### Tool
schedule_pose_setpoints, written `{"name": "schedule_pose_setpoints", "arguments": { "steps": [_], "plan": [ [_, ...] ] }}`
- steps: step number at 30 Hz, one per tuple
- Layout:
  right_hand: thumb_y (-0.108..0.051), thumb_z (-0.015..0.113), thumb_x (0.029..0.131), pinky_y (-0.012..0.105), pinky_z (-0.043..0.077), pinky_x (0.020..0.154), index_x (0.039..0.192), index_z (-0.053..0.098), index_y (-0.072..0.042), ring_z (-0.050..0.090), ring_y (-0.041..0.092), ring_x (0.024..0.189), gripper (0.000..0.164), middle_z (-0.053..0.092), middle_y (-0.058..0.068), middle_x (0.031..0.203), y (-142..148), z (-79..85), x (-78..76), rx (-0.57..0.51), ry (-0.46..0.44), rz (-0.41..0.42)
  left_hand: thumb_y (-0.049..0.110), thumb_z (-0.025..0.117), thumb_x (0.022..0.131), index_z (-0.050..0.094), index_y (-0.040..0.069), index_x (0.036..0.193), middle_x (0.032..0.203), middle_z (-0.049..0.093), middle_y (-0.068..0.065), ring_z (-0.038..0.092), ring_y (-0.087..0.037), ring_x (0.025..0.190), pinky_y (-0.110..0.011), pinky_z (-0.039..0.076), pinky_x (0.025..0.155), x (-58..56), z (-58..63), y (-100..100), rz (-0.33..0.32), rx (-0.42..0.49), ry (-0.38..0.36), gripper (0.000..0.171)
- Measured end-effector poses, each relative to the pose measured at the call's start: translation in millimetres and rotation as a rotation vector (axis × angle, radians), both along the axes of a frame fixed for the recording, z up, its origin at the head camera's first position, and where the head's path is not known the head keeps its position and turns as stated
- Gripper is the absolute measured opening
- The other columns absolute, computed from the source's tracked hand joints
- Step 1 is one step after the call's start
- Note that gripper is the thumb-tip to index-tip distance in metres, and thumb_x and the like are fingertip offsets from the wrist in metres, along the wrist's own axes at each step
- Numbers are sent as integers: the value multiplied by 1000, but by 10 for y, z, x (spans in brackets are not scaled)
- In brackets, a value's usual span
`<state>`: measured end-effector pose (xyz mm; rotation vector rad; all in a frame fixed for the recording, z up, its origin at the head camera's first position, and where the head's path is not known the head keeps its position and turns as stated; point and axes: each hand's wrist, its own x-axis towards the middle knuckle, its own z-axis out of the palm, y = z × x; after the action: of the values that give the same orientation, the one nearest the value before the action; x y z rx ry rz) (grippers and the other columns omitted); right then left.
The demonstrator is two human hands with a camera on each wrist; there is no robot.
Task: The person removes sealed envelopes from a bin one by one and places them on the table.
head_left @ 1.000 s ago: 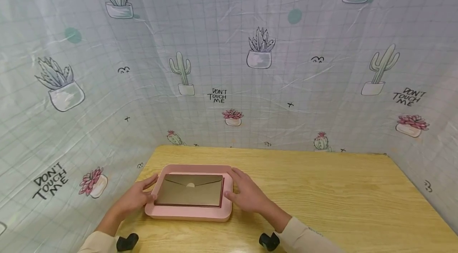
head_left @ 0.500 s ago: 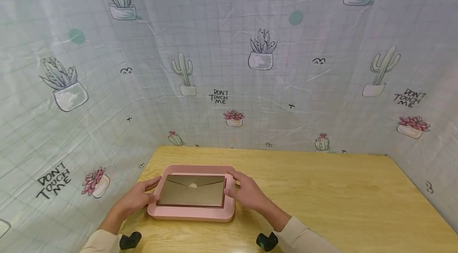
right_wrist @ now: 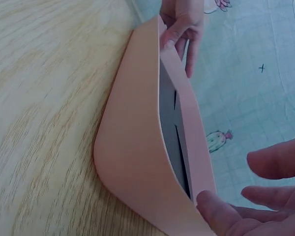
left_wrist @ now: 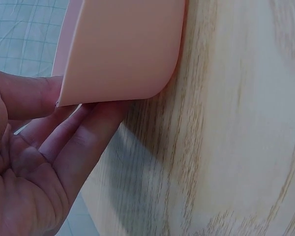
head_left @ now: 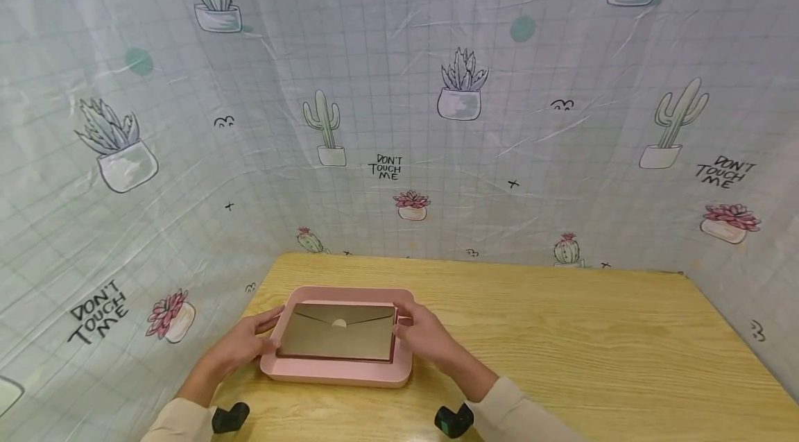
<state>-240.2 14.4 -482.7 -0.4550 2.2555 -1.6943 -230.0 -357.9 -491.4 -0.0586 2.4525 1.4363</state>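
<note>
A pink tray (head_left: pixel 337 372) sits on the wooden table, holding a flat gold envelope (head_left: pixel 337 341) with a pale half-round tab at its flap. Dark red edges show beneath the envelope on its right and front sides. My left hand (head_left: pixel 240 348) grips the tray's left end; in the left wrist view, the thumb (left_wrist: pixel 37 96) lies at the rim and the fingers (left_wrist: pixel 91 135) pass against its outside. My right hand (head_left: pixel 431 338) reaches over the tray's right wall, fingertips near the envelope's right edge. In the right wrist view its fingers (right_wrist: pixel 275 160) are spread apart.
Wooden table (head_left: pixel 562 338) stretches to the right of the tray. A cactus-printed cloth (head_left: pixel 499 137) hangs around the back and sides. Black wrist devices (head_left: pixel 231 418) sit by both sleeves at the front.
My right hand has shifted slightly inward, fingertips closer to the envelope's right edge. The left hand keeps its hold on the tray. The head view has shifted slightly.
</note>
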Motion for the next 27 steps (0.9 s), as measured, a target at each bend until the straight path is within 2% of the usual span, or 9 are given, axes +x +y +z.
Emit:
{"name": "schedule_pose_setpoints", "arguments": {
  "steps": [3, 6, 9, 13, 16, 22, 27],
  "plan": [
    [-2, 53, 102, 61, 49, 111, 156, 42, 4, 47, 51, 144, 55, 47, 33, 154, -65, 17, -5, -16, -23, -9, -7, 64, 91, 21, 0, 165, 165, 27, -33, 41, -56, 146, -54, 57, 103, -6, 10, -7, -7, 5, -8, 86],
    [-5, 48, 104, 62, 46, 113, 157, 39, 4, 43, 51, 147, 54, 43, 33, 158, -114, 30, -3, -32, -40, -23, -8, 64, 91, 22, 1, 165, 166, 28, -32, 41, -56, 146, -54, 57, 102, -10, 9, -8, 5, 9, -12, 86],
    [-13, 42, 109, 64, 39, 119, 159, 35, 4, 37, 50, 151, 53, 37, 30, 163, -153, 28, 0, -42, -53, -33, -8, 63, 92, 19, 0, 165, 165, 27, -33, 41, -56, 145, -55, 57, 103, -12, 8, -8, -14, 6, -11, 86],
    [-18, 38, 112, 66, 29, 124, 161, 27, 6, 28, 50, 156, 56, 30, 30, 167, -209, 9, 2, -53, -93, -42, -8, 63, 93, 20, 0, 165, 165, 28, -34, 42, -57, 145, -56, 56, 103, -12, 3, -3, -7, 15, -18, 84],
    [-17, 37, 113, 66, 30, 123, 162, 23, 9, 25, 50, 157, 57, 25, 31, 169, -251, 0, 1, -81, -141, -53, -7, 62, 94, 20, 1, 166, 164, 29, -34, 42, -57, 145, -56, 56, 102, -3, -7, -6, -1, 12, -20, 84],
    [-16, 35, 113, 63, 30, 124, 162, 19, 10, 20, 51, 157, 58, 17, 34, 169, -287, 15, -26, -213, -247, -81, -7, 63, 92, 21, 2, 166, 164, 30, -34, 44, -56, 144, -55, 57, 102, 1, -25, -6, 20, 6, -17, 85],
    [-17, 36, 113, 61, 29, 125, 162, 19, 9, 17, 51, 158, 58, 15, 34, 170, -301, 37, -24, -259, -282, -99, -6, 63, 93, 21, 3, 166, 164, 30, -35, 43, -57, 144, -57, 56, 102, 9, -13, 7, 18, -9, -7, 84]
  ]
}}
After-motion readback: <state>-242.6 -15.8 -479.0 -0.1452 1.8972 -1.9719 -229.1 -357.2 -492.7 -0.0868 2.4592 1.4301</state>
